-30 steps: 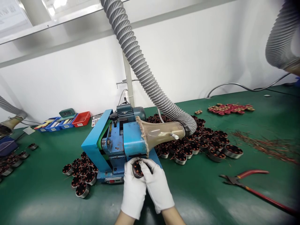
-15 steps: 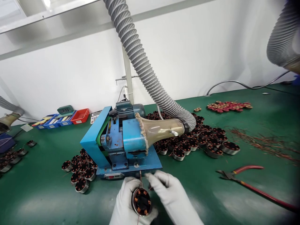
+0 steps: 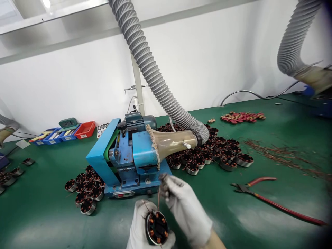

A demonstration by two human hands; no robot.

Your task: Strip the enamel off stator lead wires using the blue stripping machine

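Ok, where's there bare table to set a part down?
Bare table shows between the right hand and the pliers, and left of the left hand, nearer than the small ring cluster. Crowded: the large ring cluster right of the machine, below the hose.

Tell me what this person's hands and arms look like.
The left hand and right hand wear plain white gloves, with dark smudges at the right fingertips. Past the right glove, the forearm shows bare, without a sleeve; the left forearm is out of view.
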